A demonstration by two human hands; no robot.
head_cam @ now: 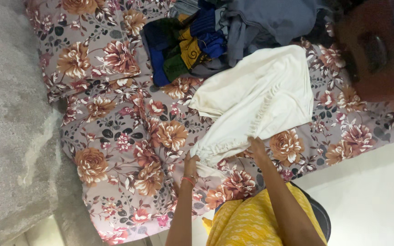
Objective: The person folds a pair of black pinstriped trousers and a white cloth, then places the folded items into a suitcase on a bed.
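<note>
Fingers: both sets are curled into the gathered waistband edge of a cream garment (261, 98), pinching the cloth rather than lying flat on it
Left hand (190, 162): grips the lower corner of the ruffled band, a thin orange bangle at the wrist; the fingertips are buried in the folds, so how many of them hold cannot be told
Right hand (256, 146): clenched on the same band a little further along, the forearm running down toward a yellow patterned dress (251, 223)
Cream garment: lies spread on the floral bedsheet (115, 136), its far end reaching toward the heap of clothes, one side already doubled over so that a fold line shows near the upper left edge
Done so far: judging from how it lies, the piece has been taken out of the heap and laid out, with perhaps a first fold in it; it is not yet a neat packet
Left to do: the smoothing and remaining folds of this piece, and, by the look of it, the whole heap beyond
Pile of clothes (233, 32): unsorted, grey cloth on top, a blue, yellow and green printed piece beside it, touching the cream garment's far end
Folded stack: none to be seen anywhere on the sheet
Surroundings: a grey rug (10, 114) along one side of the bed, pale floor (370, 196) on the other
</note>
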